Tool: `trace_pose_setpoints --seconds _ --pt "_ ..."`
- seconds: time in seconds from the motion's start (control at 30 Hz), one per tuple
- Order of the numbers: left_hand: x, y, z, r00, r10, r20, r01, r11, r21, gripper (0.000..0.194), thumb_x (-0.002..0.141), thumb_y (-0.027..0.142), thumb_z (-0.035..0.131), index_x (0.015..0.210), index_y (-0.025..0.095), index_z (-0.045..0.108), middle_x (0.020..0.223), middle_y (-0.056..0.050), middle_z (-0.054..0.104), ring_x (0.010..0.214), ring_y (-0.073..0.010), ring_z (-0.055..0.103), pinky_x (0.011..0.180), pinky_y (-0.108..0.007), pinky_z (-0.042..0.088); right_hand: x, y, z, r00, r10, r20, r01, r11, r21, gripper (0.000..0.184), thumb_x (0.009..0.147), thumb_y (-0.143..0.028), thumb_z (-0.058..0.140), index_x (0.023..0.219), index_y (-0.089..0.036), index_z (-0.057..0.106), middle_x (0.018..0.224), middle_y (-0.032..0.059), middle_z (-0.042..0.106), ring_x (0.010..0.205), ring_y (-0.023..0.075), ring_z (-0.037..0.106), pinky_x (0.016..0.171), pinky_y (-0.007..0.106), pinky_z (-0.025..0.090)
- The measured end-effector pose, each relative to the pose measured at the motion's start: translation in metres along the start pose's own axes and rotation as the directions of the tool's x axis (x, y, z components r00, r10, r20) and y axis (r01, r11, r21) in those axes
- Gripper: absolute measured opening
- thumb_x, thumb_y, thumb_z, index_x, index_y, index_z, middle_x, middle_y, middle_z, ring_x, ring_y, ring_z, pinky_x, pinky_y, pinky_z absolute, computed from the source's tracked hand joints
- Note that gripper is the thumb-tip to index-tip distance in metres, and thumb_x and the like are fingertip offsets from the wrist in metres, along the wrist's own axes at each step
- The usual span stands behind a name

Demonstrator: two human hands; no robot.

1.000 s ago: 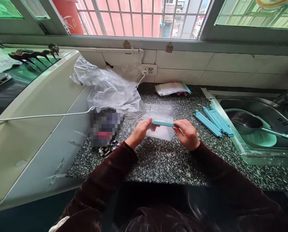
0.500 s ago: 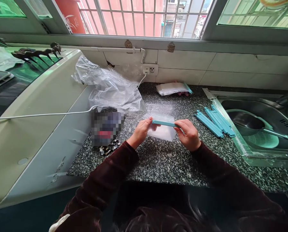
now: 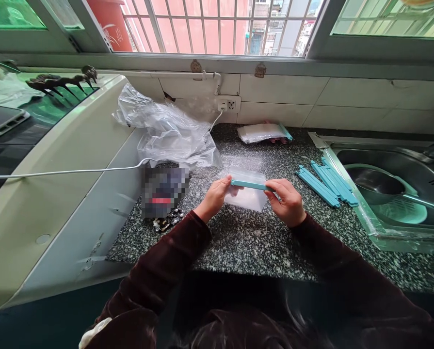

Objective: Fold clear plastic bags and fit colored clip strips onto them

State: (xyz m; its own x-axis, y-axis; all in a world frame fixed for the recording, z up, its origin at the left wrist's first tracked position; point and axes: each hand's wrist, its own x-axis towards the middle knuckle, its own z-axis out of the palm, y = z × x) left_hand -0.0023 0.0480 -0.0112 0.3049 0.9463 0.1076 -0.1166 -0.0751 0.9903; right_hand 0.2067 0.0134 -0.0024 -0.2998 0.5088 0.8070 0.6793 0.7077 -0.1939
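Between my two hands a long light-blue bag clip (image 3: 250, 185) lies across a small translucent plastic bag (image 3: 246, 199). My left hand (image 3: 217, 195) is closed in a pinch on the clip's left end and the bag's edge. At the other end, the thumb and fingers of my right hand (image 3: 286, 199) pinch the clip. Part of the bag shows above the clip and part below it, over the speckled counter (image 3: 246, 242). Whether the clip is fully snapped closed cannot be made out.
Several loose blue clips (image 3: 328, 183) lie to the right, beside a metal sink (image 3: 384, 237) holding a pan (image 3: 377, 182). Farther back rests a plastic packet (image 3: 262, 133). Crumpled clear plastic (image 3: 173, 131) and a white cable (image 3: 74, 171) are at left, above a blurred-out item (image 3: 164, 191).
The whole view has shifted slightly, with the scene sliding a little to the right. Both hands keep the same hold on the clip and bag.
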Motion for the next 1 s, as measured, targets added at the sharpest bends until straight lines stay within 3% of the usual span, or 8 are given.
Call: trace_pose_setpoints --seconds 0.3,0.6,1.0 --pt "0.003 0.008 0.004 0.994 -0.092 -0.066 0.095 0.995 0.028 0.057 0.075 0.065 0.050 0.055 0.013 0.061 0.049 -0.001 0.052 0.048 -0.0093 0.039 0.051 -0.024 0.029 -0.002 0.003 0.003 0.994 0.108 0.020 -0.109 0.992 0.067 0.015 0.084 -0.017 0.054 0.097 -0.020 0.060 0.091 0.0082 0.067 0.087 0.0202 0.063 0.078 0.038 0.054" --pt "0.003 0.010 0.004 0.994 -0.074 -0.075 0.078 0.996 0.047 0.063 0.062 0.074 0.056 0.056 0.012 0.063 0.048 0.000 0.050 0.046 -0.0078 0.037 0.048 -0.023 0.027 -0.003 0.006 0.005 0.993 0.114 0.011 -0.115 0.990 0.084 0.013 0.084 -0.018 0.055 0.096 -0.020 0.060 0.092 0.0084 0.067 0.088 0.0202 0.063 0.079 0.038 0.054" --pt "0.002 0.012 0.004 0.989 -0.111 -0.098 0.117 0.991 0.058 0.051 0.069 0.062 0.060 0.061 0.012 0.066 0.051 -0.002 0.055 0.048 -0.0094 0.043 0.049 -0.024 0.032 0.002 0.007 0.000 0.998 0.059 -0.035 -0.058 0.998 0.008 0.012 0.084 -0.017 0.055 0.095 -0.020 0.058 0.090 0.0072 0.068 0.086 0.0204 0.062 0.079 0.038 0.050"
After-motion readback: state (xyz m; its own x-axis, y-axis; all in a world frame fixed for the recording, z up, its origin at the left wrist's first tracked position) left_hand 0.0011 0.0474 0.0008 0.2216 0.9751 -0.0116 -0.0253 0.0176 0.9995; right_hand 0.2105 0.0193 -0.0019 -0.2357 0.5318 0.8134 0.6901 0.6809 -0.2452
